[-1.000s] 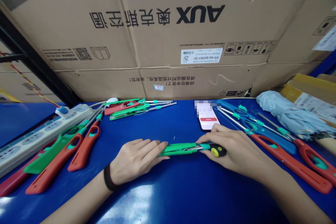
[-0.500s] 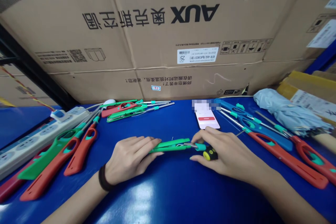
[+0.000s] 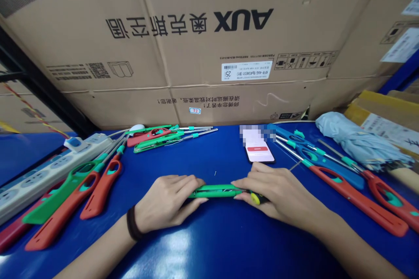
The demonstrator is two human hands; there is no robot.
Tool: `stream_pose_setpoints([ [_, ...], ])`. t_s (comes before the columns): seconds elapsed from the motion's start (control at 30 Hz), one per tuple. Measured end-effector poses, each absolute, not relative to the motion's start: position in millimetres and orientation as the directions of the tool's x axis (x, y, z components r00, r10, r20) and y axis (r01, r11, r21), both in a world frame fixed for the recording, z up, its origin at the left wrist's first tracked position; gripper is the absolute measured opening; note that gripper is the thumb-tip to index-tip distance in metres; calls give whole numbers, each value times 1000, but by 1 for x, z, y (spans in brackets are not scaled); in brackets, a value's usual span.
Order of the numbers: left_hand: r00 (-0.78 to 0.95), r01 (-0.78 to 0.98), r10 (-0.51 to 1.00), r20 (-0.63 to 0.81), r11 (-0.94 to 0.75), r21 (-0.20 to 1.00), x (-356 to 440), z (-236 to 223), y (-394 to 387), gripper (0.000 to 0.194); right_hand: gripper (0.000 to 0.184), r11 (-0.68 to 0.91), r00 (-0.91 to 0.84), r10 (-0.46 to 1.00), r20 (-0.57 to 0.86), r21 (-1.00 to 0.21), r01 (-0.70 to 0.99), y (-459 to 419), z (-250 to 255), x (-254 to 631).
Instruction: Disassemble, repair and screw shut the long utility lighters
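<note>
A green long-reach lighter (image 3: 218, 191) lies crosswise between my hands, with a gap along its casing where pale inner parts show. My left hand (image 3: 172, 198) is closed round its left end. With fingertips pressed on the right end, my right hand (image 3: 276, 194) pinches the lighter. A screwdriver (image 3: 256, 198) with a black and yellow handle is tucked in the right palm; its shaft juts out past the knuckles. The lighter's metal tube is mostly hidden by the right fingers. A tiny pin-like piece (image 3: 215, 173) lies on the blue table just beyond the lighter.
On the left, several lighters (image 3: 101, 189) lie beside a white power strip (image 3: 55, 170). Opened green lighters (image 3: 160, 141) sit at the back. A phone (image 3: 258, 146) stands near the cardboard box (image 3: 190, 61). Red and blue lighters (image 3: 356, 198) and a folded umbrella (image 3: 360, 139) lie right.
Both hands have come closer and the lighter has levelled. The casing gap has narrowed. My right fingers have moved left onto the casing's front end, covering the tube and teal collar.
</note>
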State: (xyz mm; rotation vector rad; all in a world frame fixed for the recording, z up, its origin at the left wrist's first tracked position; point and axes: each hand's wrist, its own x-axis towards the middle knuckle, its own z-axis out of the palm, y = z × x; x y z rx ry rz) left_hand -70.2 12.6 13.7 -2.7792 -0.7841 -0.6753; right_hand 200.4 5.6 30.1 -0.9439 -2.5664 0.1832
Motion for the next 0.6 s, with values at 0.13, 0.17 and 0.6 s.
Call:
stream_pose_setpoints([
  [0.13,783,530,438,443,-842,-105,-65,15,12,27,22,756,-707,654,269,-271,596,5,28,196],
  [0.17,788,528,436,434,-842,-112,-64,14,12,28,22,754,-709,656,258,-275,597,5,28,195],
  [0.6,706,562,533,466,-822,87,-71,8,21,30,10,646,-626,761,167,-273,712,11,34,200],
])
